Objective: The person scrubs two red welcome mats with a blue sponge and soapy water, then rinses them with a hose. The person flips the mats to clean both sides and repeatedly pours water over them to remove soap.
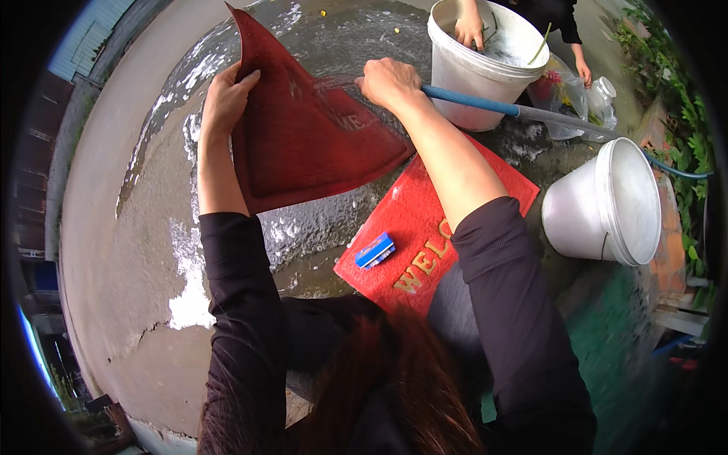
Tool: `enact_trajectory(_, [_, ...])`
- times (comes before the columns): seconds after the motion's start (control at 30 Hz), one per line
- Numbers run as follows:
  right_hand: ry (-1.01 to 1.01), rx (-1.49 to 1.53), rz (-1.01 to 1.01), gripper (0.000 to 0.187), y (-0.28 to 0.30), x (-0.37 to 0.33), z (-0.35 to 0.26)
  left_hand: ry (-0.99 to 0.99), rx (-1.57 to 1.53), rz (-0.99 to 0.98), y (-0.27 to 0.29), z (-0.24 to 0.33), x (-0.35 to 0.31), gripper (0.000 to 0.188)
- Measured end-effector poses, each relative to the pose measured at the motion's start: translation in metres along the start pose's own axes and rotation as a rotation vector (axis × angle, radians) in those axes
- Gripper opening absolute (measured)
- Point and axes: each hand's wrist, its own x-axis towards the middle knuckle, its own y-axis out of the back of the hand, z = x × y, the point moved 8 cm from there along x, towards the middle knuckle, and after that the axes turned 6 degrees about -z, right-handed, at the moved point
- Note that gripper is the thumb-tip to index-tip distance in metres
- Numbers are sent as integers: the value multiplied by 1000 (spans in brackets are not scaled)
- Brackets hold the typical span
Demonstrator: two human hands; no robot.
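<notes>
My left hand point(225, 97) is closed on the edge of a dark red doormat point(303, 155), which is held up off the wet ground with its corner bent upward. In my right hand point(390, 82) is the end of a blue hose point(472, 100), pointed at the mat. A clear sheet of water appears to spread from it over the mat's upper part. Below and to the right, a brighter red doormat point(413, 216) with gold lettering lies flat, partly hidden by my right forearm and leg. On it rests a blue scrub brush point(375, 251).
A large white bucket point(474, 83) stands at the far right, with a co-worker's hand point(470, 30) and green stems inside. Beside it are a plastic bag point(561, 95) and a white jug point(602, 92). Another white bucket point(580, 205) lies tipped at right. Foamy water covers the concrete point(159, 250).
</notes>
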Motion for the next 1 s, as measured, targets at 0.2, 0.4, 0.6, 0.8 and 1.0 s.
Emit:
enact_trajectory(0.2, [99,29,111,22,24,-5,-13,-63,43,-21,-6,3,1,31])
enact_trajectory(0.4, [35,-42,123,18,17,5,-4,-68,-33,-150,-13,-2,0,32])
enact_trajectory(0.6, [-149,-54,-10,26,-8,9,39,-117,106,-160,-18,18,-2,34])
enact_trajectory(0.8, [-168,-55,-31,26,-23,16,57,-135,99,-185,-21,19,-3,34])
enact_trajectory(1.0, [-187,-154,-133,27,-37,12,63,-151,82,-174,-21,17,-1,34])
